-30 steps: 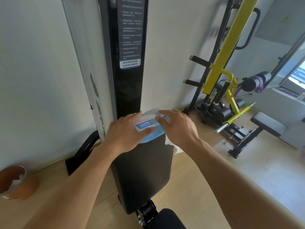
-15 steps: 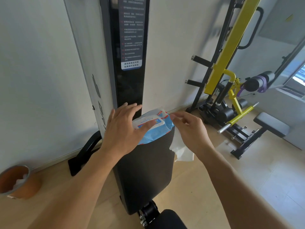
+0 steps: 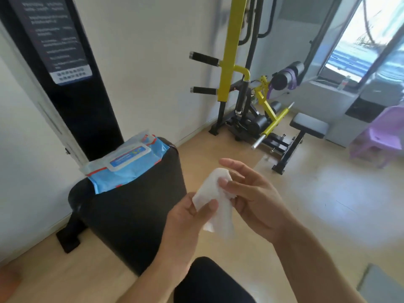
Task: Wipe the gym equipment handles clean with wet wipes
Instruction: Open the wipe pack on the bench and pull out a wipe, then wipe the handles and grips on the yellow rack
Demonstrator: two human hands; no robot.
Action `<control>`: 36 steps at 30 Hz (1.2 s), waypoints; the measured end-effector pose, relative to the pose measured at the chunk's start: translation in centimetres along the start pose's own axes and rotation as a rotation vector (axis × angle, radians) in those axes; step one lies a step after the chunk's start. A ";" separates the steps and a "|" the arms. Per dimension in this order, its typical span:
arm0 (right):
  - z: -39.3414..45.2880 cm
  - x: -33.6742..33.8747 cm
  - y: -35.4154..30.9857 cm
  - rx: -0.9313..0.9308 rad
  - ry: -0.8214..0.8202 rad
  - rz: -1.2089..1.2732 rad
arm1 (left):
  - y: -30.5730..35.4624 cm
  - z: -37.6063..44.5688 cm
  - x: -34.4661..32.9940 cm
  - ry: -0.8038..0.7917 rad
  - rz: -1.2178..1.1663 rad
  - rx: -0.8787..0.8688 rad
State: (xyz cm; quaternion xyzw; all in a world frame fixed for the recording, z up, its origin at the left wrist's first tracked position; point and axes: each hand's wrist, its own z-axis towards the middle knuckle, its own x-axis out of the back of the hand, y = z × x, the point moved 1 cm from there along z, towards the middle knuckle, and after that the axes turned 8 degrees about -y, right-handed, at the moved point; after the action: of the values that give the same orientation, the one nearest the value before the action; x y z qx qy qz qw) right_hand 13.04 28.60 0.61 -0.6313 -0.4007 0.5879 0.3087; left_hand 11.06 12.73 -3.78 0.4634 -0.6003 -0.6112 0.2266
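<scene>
A white wet wipe hangs between both hands in front of me. My left hand pinches its lower left edge with thumb and fingers. My right hand grips its upper part, thumb on the cloth. The blue wet wipe pack lies with its lid closed on top of the black padded backrest, to the left of my hands. Two black foam handles stick out from a yellow upright machine post further back.
A black upright column with a label stands against the white wall on the left. At the back right are a yellow and black lever machine, a small padded bench and a purple plastic chair. The floor is light wood.
My left hand has let go of the pack, which stays on the backrest. The wipe has come free of the pack and both hands now hold it. The view has swung right.
</scene>
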 end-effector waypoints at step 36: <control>-18.6 32.9 -5.8 -0.236 0.053 -0.661 | -11.5 6.2 -31.4 0.014 -0.322 0.240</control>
State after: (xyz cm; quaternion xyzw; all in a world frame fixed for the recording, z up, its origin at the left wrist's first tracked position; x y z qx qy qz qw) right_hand 30.26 61.50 -8.48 -0.5137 -0.6405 0.3893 0.4175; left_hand 23.70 44.16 -6.34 0.5814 -0.5852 -0.5605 0.0731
